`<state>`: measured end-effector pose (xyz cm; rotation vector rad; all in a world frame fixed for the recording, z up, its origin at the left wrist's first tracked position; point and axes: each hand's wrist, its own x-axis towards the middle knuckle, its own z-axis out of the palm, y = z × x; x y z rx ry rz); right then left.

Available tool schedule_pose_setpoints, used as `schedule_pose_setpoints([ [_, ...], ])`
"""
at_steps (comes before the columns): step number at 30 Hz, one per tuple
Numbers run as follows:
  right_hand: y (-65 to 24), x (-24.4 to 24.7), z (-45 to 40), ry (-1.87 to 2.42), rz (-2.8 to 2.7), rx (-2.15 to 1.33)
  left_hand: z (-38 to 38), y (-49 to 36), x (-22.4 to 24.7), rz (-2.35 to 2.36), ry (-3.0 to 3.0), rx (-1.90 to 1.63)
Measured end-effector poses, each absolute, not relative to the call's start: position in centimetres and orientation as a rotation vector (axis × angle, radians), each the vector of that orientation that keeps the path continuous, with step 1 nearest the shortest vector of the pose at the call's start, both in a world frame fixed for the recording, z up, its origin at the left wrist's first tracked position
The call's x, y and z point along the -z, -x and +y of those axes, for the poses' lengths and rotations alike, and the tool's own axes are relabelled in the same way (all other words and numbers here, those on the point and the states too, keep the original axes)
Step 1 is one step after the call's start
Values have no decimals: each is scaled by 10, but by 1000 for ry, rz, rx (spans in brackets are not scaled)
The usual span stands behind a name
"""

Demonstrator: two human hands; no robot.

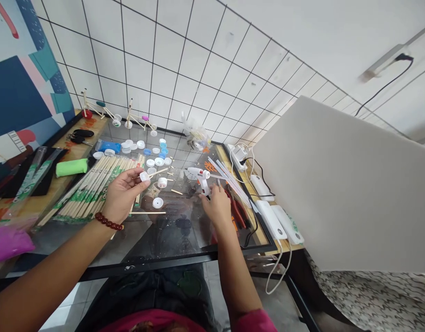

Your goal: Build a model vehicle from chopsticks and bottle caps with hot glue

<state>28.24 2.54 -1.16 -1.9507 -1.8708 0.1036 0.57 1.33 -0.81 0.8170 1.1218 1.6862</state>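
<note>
Open room is lying along the tabletop's (180, 235) near edge. The left hand (124, 191) is pinching a white cap (144, 176), a stick (159, 172) showing beside it. Toward the right edge, the right hand (217, 203) is meeting the glue gun's (199, 173) handle, its grip unclear. Loose caps (159, 161) are crowding toward the far edge.

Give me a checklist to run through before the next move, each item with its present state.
1. White cap pinched in the left hand: ok.
2. Right hand at the handle of the glue gun: ok; how firmly it grips, cannot tell.
3. Glue gun's nozzle apart from the left hand: ok.
4. Glue gun hot: cannot tell.
5. Thin stick fixed to the white cap: cannot tell.
6. Space between the hands free of loose pieces: not ok, a short stick piece lies there.
</note>
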Motion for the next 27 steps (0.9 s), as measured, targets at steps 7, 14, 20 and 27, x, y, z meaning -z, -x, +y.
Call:
schedule_pose_setpoints([
  [7,-214,11,4,1397,-2126,-687,12,-6,6,1121,-822,-1644],
  [14,-185,18,24,1468,-2296,-649,6,-6,-4,1081,-831,-1632],
  [20,-196,34,22,1319,-1984,-714,2,-6,-6,1037,-792,-1458],
  [27,-203,27,22,1240,-1773,-694,2,-8,-4,1124,-896,-1362],
])
